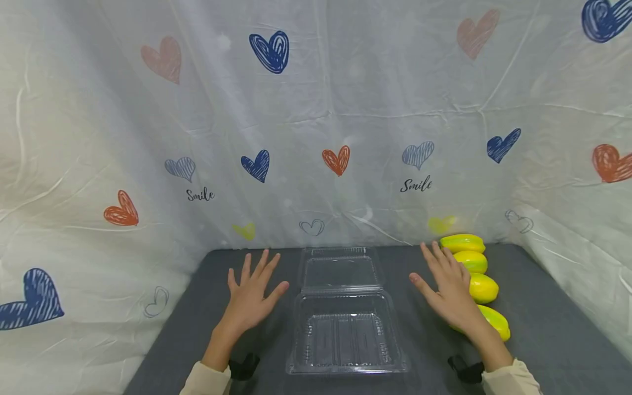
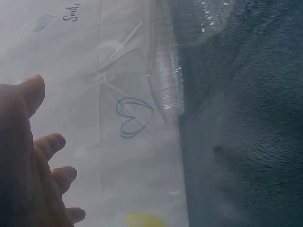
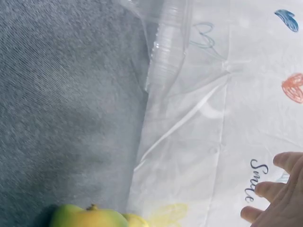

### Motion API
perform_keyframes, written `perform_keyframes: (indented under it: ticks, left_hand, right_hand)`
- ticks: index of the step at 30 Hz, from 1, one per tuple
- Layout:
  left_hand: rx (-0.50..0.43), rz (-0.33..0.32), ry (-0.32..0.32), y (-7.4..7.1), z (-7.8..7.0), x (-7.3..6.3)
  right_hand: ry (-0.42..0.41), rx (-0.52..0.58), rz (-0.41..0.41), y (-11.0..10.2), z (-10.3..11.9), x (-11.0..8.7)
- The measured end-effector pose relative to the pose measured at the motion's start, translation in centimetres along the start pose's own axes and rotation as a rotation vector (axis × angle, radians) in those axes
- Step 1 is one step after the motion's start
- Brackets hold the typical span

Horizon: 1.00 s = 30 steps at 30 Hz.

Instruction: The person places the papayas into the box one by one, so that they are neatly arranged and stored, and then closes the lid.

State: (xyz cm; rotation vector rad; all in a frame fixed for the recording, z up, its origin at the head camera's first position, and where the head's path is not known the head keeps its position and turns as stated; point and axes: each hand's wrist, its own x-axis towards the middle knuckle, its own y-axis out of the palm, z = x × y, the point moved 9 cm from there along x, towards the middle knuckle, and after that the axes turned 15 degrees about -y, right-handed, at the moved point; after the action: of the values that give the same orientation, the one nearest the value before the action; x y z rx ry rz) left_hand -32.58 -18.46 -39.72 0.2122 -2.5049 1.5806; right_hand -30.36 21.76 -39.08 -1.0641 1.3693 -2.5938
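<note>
A clear plastic clamshell box lies open on the table, its lid folded back toward the curtain. My left hand hovers left of the box, fingers spread and holding nothing. On the other side, my right hand is also spread and empty, between the box and a column of several yellow-green fruits that look like mangoes. It partly covers some of them in the head view. A stem shows on one mango-like fruit in the right wrist view. Part of the box appears in the left wrist view.
A dark grey cloth covers the table. Behind it and along both sides hangs a white curtain printed with hearts and "Smile". Dark straps sit at both wrists, below pale sleeves.
</note>
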Motion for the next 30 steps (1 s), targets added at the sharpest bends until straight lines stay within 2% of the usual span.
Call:
perform_keyframes:
  ticks: [9,12,22,26,30]
  left_hand:
    - [-0.028,0.029,0.037,1.3,0.4,-0.9]
    - [-0.052,0.062,0.058,1.8,0.5,-1.2]
    - [-0.210,0.332,0.134,4.2,0.4,-2.9]
    - [-0.241,0.398,0.176,4.8,0.3,-3.9]
    - [-0.257,0.435,0.215,5.2,0.0,-4.6]
  right_hand:
    - [-0.008,0.023,-0.006,1.1,0.1,-0.5]
    - [-0.008,0.032,-0.005,1.4,0.1,-0.7]
    - [-0.001,0.070,-0.009,2.2,-0.1,-1.3]
    - [0.002,0.081,-0.010,2.4,-0.2,-1.4]
    - [0.004,0.091,-0.015,2.3,-0.4,-1.4]
